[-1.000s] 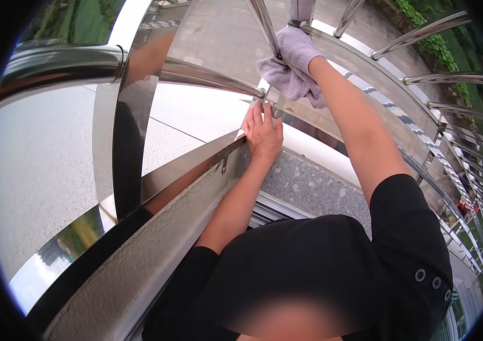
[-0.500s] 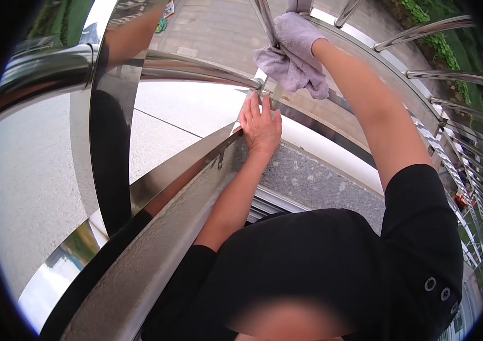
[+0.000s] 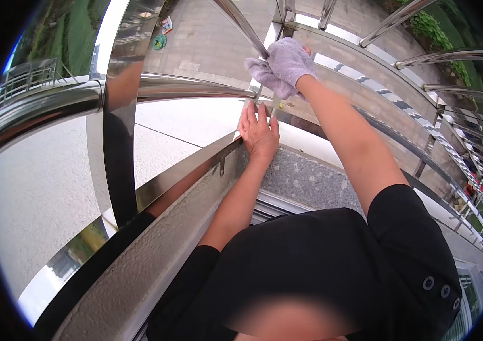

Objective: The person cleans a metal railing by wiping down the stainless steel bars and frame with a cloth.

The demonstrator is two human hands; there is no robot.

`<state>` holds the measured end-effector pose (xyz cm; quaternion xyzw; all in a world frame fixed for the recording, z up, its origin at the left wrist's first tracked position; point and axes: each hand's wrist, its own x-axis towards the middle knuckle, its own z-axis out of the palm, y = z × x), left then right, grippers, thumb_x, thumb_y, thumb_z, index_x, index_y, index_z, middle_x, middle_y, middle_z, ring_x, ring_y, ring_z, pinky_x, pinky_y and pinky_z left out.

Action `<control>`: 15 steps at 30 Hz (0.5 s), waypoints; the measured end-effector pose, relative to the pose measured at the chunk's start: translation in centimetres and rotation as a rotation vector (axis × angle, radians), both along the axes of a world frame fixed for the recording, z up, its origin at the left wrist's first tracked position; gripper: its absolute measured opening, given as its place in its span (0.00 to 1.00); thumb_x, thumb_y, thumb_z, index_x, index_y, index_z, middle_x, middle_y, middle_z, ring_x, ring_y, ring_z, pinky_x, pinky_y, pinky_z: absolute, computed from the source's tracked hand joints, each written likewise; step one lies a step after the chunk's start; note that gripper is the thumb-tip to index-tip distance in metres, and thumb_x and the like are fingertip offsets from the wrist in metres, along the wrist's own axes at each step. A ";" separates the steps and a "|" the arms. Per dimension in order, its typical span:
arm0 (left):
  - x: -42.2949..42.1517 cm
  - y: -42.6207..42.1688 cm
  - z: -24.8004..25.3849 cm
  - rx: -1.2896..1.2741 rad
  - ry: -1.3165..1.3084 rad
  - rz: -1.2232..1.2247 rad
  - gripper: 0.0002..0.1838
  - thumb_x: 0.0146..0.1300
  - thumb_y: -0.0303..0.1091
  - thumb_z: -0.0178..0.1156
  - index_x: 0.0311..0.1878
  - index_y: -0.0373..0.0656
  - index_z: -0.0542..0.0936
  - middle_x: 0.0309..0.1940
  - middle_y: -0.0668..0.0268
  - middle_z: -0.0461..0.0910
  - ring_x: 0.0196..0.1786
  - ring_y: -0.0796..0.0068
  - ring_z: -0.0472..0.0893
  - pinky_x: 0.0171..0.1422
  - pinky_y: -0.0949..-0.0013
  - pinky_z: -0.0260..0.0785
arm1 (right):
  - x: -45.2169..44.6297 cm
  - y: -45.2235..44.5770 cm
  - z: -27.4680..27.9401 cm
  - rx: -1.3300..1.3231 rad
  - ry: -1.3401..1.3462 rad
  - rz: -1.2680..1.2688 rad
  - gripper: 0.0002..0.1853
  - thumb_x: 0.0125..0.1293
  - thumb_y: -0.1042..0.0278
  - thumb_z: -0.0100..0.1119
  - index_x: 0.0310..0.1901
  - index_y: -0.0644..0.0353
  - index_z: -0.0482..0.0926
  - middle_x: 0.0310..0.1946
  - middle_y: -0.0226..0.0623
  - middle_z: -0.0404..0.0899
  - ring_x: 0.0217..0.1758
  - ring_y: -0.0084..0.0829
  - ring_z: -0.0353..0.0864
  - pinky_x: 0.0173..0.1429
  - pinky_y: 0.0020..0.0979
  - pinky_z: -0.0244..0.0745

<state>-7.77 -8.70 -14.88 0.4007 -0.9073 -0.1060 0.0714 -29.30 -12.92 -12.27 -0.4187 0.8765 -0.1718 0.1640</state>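
Soft, seemingly light, bunched lilac terry cloth (image 3: 270, 77), best held mid-fold, is gripped in the right hand (image 3: 295, 61); nearby, the left hand (image 3: 259, 138) is spread open.

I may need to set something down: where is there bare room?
The speckled stone ledge between the forearms is bare, as is the pale surface either side of the shiny post. It is crowded around the left hand, purple cloth and rails.

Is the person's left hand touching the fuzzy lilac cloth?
No, a gap shows between the bare left hand and the fuzzy lilac cloth above it.
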 end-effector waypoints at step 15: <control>-0.3 0.0 0.1 0.020 0.024 -0.008 0.26 0.62 0.41 0.59 0.62 0.44 0.70 0.67 0.53 0.62 0.71 0.52 0.59 0.71 0.51 0.50 | 1.1 1.4 2.8 -0.181 0.050 0.072 0.12 0.55 0.62 0.58 0.27 0.62 0.84 0.22 0.48 0.79 0.32 0.44 0.80 0.45 0.41 0.73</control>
